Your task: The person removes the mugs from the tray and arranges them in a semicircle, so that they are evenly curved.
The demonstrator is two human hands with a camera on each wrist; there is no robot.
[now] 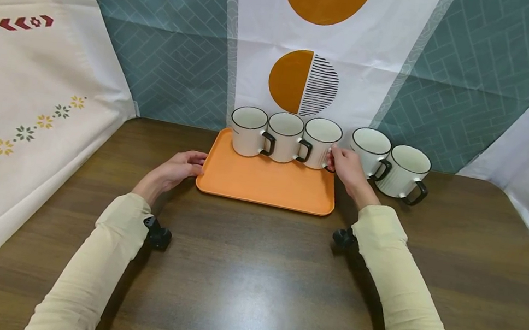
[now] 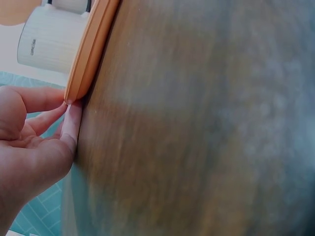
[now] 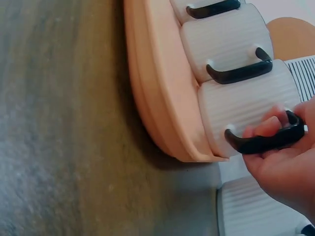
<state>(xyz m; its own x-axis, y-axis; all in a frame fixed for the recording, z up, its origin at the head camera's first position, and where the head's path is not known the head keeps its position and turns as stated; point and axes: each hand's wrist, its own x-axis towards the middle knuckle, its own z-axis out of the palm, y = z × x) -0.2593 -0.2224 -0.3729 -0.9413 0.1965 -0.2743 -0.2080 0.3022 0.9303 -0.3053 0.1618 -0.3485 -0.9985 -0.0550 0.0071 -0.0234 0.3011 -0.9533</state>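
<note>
Three white ribbed mugs with black rims and black handles stand in a row along the back of an orange tray. My right hand grips the handle of the rightmost mug on the tray, fingers curled through the black handle in the right wrist view. Beside it stand the middle mug and the left mug, handles pointing right. At the tray's left edge, my left hand pinches the rim between thumb and fingers, seen close in the left wrist view at the tray corner.
Right of the tray, two more matching mugs stand on the wooden table: a nearer-in mug and an outer mug. Patterned cloth hangs behind the table, and a white embroidered cloth hangs along the left.
</note>
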